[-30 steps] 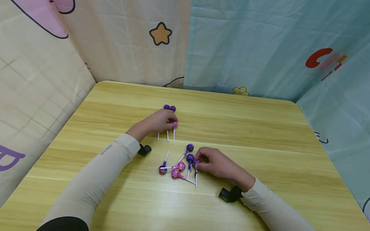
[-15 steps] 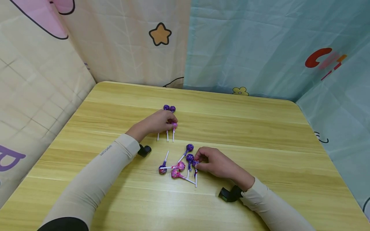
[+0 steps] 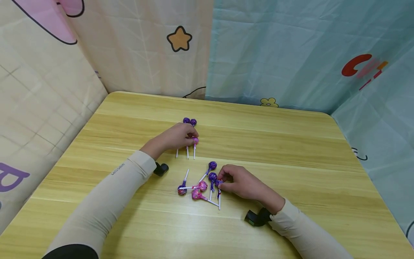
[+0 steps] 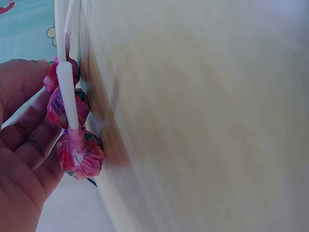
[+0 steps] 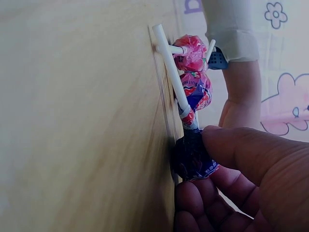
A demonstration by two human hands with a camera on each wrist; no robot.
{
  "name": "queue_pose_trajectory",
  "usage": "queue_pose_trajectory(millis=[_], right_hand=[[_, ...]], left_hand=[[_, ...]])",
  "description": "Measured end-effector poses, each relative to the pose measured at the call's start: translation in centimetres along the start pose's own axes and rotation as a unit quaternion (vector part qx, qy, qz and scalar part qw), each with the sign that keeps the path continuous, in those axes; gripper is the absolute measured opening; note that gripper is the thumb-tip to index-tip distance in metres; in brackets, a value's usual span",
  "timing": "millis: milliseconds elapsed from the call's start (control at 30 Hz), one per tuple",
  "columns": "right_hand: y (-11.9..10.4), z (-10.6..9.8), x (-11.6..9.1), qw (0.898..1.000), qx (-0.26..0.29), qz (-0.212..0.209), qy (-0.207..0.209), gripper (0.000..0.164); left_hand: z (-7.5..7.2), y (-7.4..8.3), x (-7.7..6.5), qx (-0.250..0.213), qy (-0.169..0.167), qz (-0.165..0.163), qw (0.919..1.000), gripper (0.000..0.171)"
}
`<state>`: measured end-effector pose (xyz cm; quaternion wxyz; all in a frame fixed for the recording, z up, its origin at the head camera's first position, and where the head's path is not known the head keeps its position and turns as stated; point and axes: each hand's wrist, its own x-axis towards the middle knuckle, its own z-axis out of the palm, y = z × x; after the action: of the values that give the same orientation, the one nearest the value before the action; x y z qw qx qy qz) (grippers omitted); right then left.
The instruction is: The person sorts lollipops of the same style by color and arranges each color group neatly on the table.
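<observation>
My left hand [image 3: 178, 136] pinches a pink-wrapped lollipop [image 3: 195, 140] between thumb and fingers, at the right end of a row. Two more pink lollipops sit beside it in the left wrist view, one of them the nearest lollipop [image 4: 81, 157]; from the head only their white sticks show below my hand. Nearer the front, my right hand [image 3: 242, 181] grips a purple lollipop [image 5: 193, 154] by its head, thumb on one side and curled fingers on the other. Close to its left lies another purple lollipop [image 3: 212, 177].
Two purple lollipop heads [image 3: 189, 121] stick out beyond my left hand. Left of my right hand is a loose group: a pink lollipop [image 3: 196, 194], another pink one crossing a purple lollipop [image 3: 182, 191], and a purple one [image 3: 212, 165]. Curtains stand behind the wooden table [image 3: 275, 144].
</observation>
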<state>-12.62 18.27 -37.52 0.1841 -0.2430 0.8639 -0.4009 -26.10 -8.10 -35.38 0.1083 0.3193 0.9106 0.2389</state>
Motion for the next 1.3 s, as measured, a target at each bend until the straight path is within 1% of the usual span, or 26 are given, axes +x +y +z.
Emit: queue_pose_trajectory(millis=[133,267,467,667,767,867,967,1067,1200,1300], right_hand=[[0.0,0.0,0.0,1.0,0.001,0.0,0.0,0.011],[-0.1,0.0,0.0,1.0,-0.001,0.001,0.001,0.011],[0.0,0.0,0.0,1.0,0.001,0.0,0.001,0.011],[-0.1,0.0,0.0,1.0,0.002,0.001,0.0,0.011],[0.0,0.0,0.0,1.0,0.001,0.002,0.0,0.011],[0.0,0.0,0.0,1.0,0.002,0.001,0.0,0.011],[0.1,0.0,0.0,1.0,0.002,0.001,-0.002,0.011],[0.1,0.0,0.1,1.0,0.003,0.0,-0.004,0.011],[0.0,-0.1,0.1,1.0,0.006,-0.003,-0.005,0.01],[0.0,-0.2,0.1,1.0,0.007,-0.004,-0.005,0.01]], left_hand=[[0.0,0.0,0.1,0.002,0.012,0.01,0.9999,0.021],[-0.1,0.2,0.1,0.006,0.015,0.009,0.9998,0.023],[-0.3,1.0,-0.4,0.002,0.019,0.009,0.9998,0.023],[-0.1,1.7,-1.0,0.004,0.025,0.027,0.9993,0.02],[0.2,2.3,-1.3,0.005,0.024,0.043,0.9988,0.02],[0.6,3.0,-1.5,-0.003,0.015,0.064,0.9978,0.02],[1.2,3.8,-1.7,-0.009,-0.001,0.087,0.9962,0.02],[1.8,4.3,-1.9,-0.007,-0.014,0.102,0.9947,0.019],[2.5,5.0,-2.0,-0.027,-0.026,0.109,0.9933,0.019],[2.8,5.4,-2.1,-0.047,-0.046,0.106,0.9921,0.02]])
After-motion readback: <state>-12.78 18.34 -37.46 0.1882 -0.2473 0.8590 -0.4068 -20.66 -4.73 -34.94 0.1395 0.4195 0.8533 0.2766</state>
